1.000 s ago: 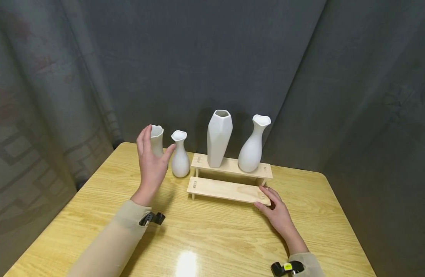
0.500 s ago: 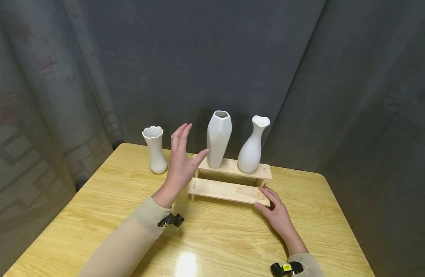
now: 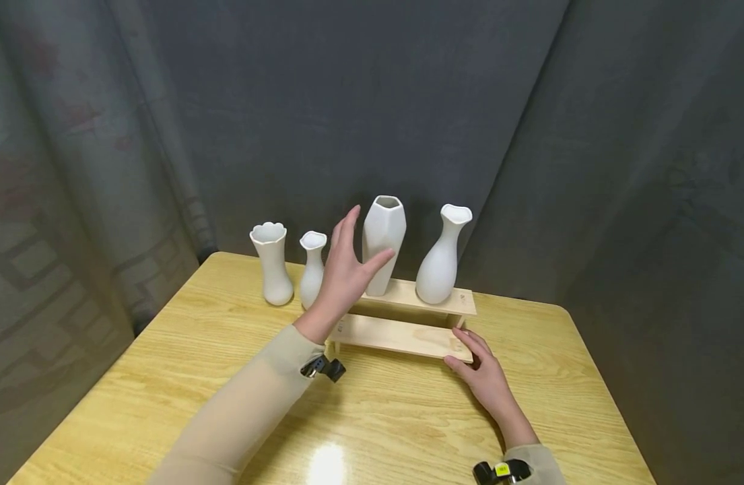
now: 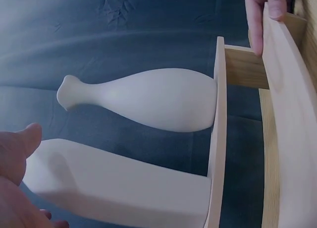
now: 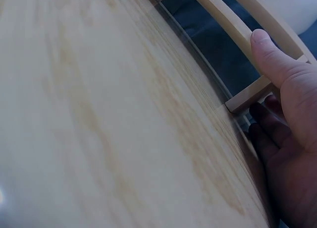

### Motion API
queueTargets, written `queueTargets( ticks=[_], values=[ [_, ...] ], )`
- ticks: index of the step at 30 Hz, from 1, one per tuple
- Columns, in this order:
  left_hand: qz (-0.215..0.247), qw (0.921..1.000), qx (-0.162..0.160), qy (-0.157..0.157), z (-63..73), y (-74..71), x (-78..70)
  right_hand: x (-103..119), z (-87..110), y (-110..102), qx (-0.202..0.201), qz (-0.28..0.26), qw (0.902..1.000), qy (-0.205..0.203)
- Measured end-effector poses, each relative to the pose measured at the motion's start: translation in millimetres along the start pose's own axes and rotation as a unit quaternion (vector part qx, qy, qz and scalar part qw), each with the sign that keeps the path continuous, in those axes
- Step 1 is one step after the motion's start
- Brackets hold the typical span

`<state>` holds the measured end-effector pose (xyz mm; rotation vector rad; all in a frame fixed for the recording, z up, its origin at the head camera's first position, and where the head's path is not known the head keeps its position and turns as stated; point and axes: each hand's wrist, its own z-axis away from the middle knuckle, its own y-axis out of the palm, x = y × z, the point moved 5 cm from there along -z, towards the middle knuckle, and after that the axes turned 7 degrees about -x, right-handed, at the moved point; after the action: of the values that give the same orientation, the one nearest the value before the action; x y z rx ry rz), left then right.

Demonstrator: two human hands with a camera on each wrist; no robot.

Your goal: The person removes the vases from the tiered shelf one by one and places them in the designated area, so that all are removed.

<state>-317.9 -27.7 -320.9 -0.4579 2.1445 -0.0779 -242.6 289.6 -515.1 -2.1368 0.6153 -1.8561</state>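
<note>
My left hand (image 3: 344,276) is raised with fingers spread and thumb apart, in front of a tall faceted white vase (image 3: 388,232). In the left wrist view, the thumb and fingertips (image 4: 32,136) are close beside the upper part of that vase, not closed round it. The vase stands upright on the upper tier of a two-step wooden display stand (image 3: 402,339), with a round-bellied white vase (image 3: 437,269) to its right. My right hand (image 3: 485,377) grips the right end of the lower step, thumb (image 5: 267,52) at the front edge and fingers behind.
Left of the stand, a scalloped-rim white vase (image 3: 275,269) and a small narrow-necked white vase (image 3: 313,266) stand on the wooden table (image 3: 408,417). My left forearm partly covers the stand's left end. Grey curtains (image 3: 372,101) hang behind the table.
My left hand has moved right, from beside the scalloped-rim vase, past the small vase, to the faceted vase. My right hand keeps its place on the stand.
</note>
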Motion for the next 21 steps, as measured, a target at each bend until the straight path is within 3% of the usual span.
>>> queueTargets(
  ticks=[4,10,21],
  values=[
    [0.007,0.9996,0.002,-0.027,-6.3,8.6,1.8,-1.2,0.3,1.3,0.001,0.008,1.0000,0.001],
    [0.001,0.9991,-0.002,-0.043,-13.2,16.4,2.6,-0.5,-0.4,3.1,0.001,0.010,1.0000,-0.001],
    [-0.033,0.9985,-0.018,-0.041,-18.6,18.1,2.1,-0.8,-3.1,4.7,-0.002,0.015,0.9998,-0.009]
  ],
)
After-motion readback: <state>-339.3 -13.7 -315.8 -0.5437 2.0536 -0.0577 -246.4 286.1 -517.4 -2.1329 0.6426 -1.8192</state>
